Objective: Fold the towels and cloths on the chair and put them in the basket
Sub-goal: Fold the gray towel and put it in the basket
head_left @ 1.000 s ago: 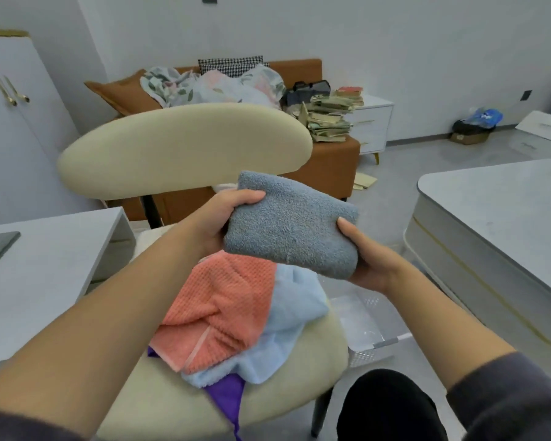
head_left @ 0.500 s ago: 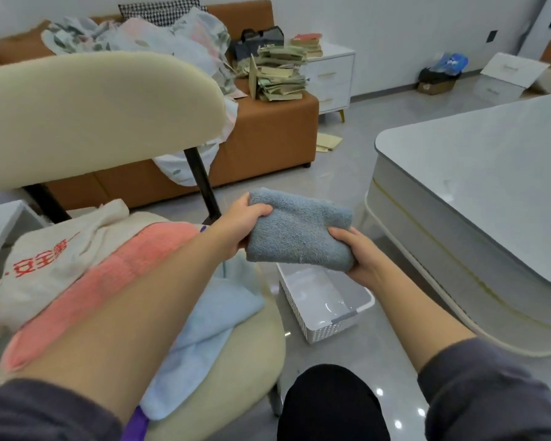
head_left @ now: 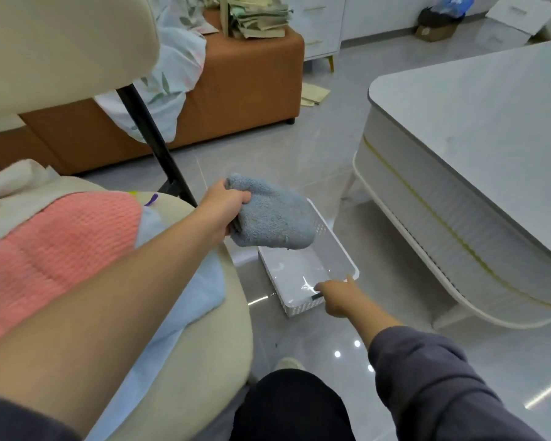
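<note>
1. Since half a second ago: the right hand [head_left: 337,299] has let go of the grey towel [head_left: 277,219] and dropped to the basket [head_left: 335,247]. The left hand [head_left: 226,209] now carries the towel alone, and it has swung right, off the chair side, to over the basket.
2. Left fingers: curled tight into the left end of the folded towel, thumb on top, the other fingers tucked beneath. Firm grip.
3. Right fingers: stretched forward onto the basket's near rim, by a dark strip on that edge, thumb raised at the near right corner. Touching the rim; cannot tell whether they hook round it.
4. Towel relative to the fingers: the bundle hangs right of the left hand, sagging a little at its free end. It is in the air above the basket's far half, well apart from the right hand.
5. Basket: white, perforated walls, on the grey floor between the chair and a large pale table [head_left: 477,100] on the right. What shows of its inside is bare.
6. Chair seat [head_left: 201,361], left: a pink cloth [head_left: 54,246], a light blue cloth [head_left: 202,289] under the left forearm, and a cream cloth [head_left: 10,189] at the far left lie unfolded.
7. Far: brown sofa [head_left: 245,87] with a floral sheet draped over it.
</note>
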Demonstrator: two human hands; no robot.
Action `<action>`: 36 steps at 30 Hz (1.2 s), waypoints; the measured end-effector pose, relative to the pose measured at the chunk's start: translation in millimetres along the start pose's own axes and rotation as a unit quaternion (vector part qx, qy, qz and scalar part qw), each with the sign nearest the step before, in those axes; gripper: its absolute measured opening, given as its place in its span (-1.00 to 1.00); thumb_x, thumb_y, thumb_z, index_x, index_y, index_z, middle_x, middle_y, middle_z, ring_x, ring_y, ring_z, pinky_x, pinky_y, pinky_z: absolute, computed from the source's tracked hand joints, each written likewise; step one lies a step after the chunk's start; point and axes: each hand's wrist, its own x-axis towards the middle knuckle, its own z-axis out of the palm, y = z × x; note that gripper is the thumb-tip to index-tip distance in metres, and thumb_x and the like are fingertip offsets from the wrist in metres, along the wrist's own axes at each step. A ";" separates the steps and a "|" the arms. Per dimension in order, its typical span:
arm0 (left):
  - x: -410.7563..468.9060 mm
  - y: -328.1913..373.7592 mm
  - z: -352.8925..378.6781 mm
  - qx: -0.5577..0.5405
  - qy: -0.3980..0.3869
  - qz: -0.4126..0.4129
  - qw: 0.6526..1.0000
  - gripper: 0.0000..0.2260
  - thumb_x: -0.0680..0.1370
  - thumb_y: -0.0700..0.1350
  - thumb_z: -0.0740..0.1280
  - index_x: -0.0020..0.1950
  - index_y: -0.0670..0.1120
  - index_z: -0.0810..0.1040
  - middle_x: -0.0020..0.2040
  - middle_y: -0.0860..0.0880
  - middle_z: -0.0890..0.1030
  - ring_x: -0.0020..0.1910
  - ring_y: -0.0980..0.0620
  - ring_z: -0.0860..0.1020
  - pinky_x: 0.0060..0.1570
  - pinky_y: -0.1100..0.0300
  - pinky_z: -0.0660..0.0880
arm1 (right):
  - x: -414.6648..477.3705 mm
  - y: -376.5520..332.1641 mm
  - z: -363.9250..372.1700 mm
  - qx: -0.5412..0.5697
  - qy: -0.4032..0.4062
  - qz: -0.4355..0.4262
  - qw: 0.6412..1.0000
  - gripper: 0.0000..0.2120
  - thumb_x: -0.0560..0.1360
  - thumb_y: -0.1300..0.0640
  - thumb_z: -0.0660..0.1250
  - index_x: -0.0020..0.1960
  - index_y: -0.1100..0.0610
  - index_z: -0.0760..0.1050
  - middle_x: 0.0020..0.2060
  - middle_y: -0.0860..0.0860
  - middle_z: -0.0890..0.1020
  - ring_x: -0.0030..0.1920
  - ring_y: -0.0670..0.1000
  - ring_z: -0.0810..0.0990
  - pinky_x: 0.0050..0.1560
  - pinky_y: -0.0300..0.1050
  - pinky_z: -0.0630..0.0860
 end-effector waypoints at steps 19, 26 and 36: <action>-4.2 -24.3 17.8 -0.061 -0.064 -0.016 0.996 -0.81 0.58 -0.29 0.22 0.15 -0.07 0.43 -0.01 -0.08 0.57 -0.10 -0.02 0.57 -0.07 0.08 0.53 | -41.2 26.0 51.0 -0.200 -0.129 0.007 0.971 -0.73 0.52 0.28 0.29 0.22 0.17 0.48 0.08 0.08 0.56 0.13 0.12 0.55 0.15 -0.08 0.39; -13.7 -30.1 34.1 -0.095 -0.086 -0.077 0.989 -0.86 0.59 -0.27 0.19 0.10 -0.08 0.43 -0.08 -0.06 0.58 -0.16 0.01 0.57 -0.21 0.11 0.52 | -50.1 20.7 4.1 0.496 -0.039 0.080 0.864 -0.63 0.59 0.20 0.17 0.38 0.23 0.36 0.19 0.14 0.56 0.22 0.12 0.53 0.23 -0.02 0.46; 12.0 -62.0 88.4 -0.154 -0.104 -0.195 0.963 -0.82 0.60 -0.25 0.16 0.19 -0.16 0.39 -0.11 -0.09 0.55 -0.15 -0.02 0.55 -0.09 -0.01 0.49 | -31.5 13.8 -32.0 0.922 -0.024 -0.134 0.362 -0.20 0.11 -0.02 0.65 0.29 0.10 0.45 0.13 0.07 0.62 0.19 0.10 0.57 0.08 0.12 0.56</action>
